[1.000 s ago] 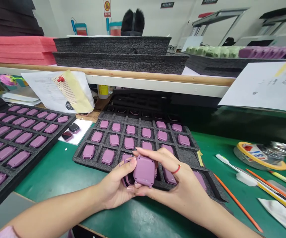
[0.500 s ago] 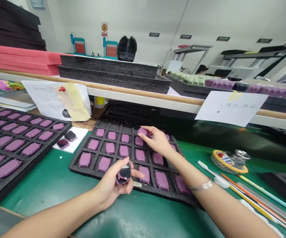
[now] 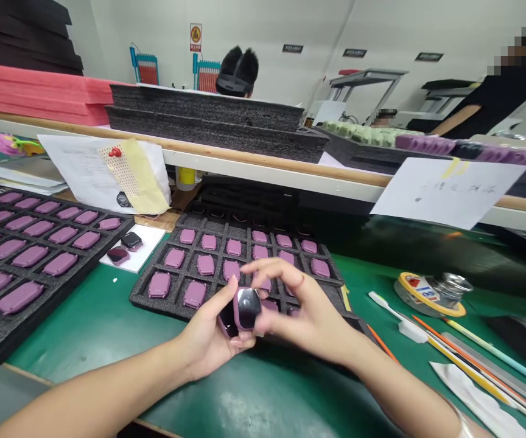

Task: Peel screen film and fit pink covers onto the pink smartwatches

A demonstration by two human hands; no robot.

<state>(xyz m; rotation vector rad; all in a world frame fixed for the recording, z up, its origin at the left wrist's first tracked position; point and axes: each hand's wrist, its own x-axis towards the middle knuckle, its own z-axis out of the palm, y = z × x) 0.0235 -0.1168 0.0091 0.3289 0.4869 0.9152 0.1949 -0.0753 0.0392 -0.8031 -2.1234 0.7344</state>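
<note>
"What did the watch (image 3: 247,309) look like?"
"Purple-bodied, glossy black face catching light! My left hand (image 3: 206,340) pinched it before the foam tray (image 3: 165,305); my right hand (image 3: 318,316) arched, fingers apart beside it, contact too blurred to tell"

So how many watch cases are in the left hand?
2: the front watch case, screen showing, and another watch case partly behind it. The left hand may hide more.

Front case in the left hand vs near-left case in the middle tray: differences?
Face: held case shows glossy black; tray case shows purple.
Pose: held case is tipped up in the left hand; tray case lies in the middle tray.
Shared: purple bodies, rounded corners.
</note>
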